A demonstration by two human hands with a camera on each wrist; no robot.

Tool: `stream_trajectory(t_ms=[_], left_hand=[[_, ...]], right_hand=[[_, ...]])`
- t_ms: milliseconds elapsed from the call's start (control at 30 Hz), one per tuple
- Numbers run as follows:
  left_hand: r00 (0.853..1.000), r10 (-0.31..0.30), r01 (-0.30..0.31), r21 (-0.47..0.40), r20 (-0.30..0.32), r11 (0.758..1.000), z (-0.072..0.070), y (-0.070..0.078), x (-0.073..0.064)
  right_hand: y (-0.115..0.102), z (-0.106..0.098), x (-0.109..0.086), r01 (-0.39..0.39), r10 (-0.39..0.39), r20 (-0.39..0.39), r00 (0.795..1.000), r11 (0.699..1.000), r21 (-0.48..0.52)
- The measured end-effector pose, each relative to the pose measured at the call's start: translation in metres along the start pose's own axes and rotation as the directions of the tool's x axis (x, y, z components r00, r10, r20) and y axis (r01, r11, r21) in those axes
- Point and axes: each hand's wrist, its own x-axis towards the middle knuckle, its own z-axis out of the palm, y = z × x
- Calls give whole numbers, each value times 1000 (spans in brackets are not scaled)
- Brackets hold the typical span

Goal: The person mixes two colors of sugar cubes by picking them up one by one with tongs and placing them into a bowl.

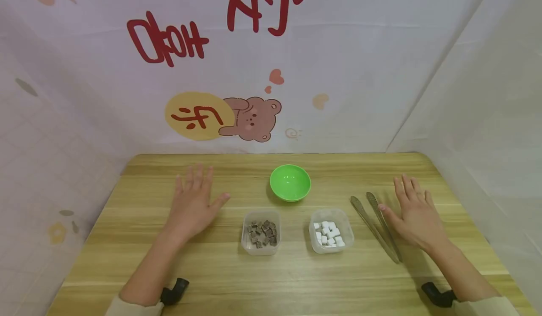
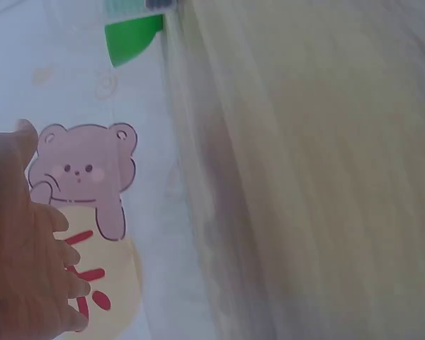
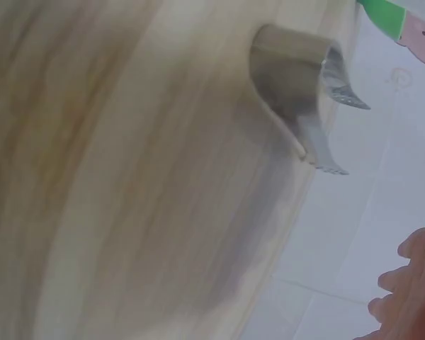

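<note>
My left hand (image 1: 192,208) is held palm down with its fingers spread at the left side of the table, and holds nothing. Over on the right, my right hand (image 1: 417,217) is also spread and empty. Its thumb points toward a pair of metal tongs (image 1: 377,233), whose bent end and toothed tips show in the right wrist view. Near the middle, a clear plastic box (image 1: 261,252) contains several brown cubes (image 1: 267,233). A second clear box (image 1: 346,218) beside it contains several white cubes (image 1: 332,233). Behind the two boxes stands a green bowl (image 1: 290,183) with nothing in it.
The wooden table (image 1: 279,288) ends at a white cloth backdrop (image 1: 347,62) printed with a bear and red characters. Pale cloth hangs along both sides. A black curved piece (image 1: 174,291) shows at the left wrist, another (image 1: 437,295) at the right.
</note>
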Motion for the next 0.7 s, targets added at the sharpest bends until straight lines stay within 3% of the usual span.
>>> stream_trajectory(t_ms=[267,700], left_hand=[[1000,22,-22,-26,-17,999,3,19,3],[993,84,-91,-102,-78,991,2,68,7]], right_hand=[[-6,-1,-4,3,-3,-31,1000,1000,-3],[-24,0,-12,-22,23,-39,999,1000,18]])
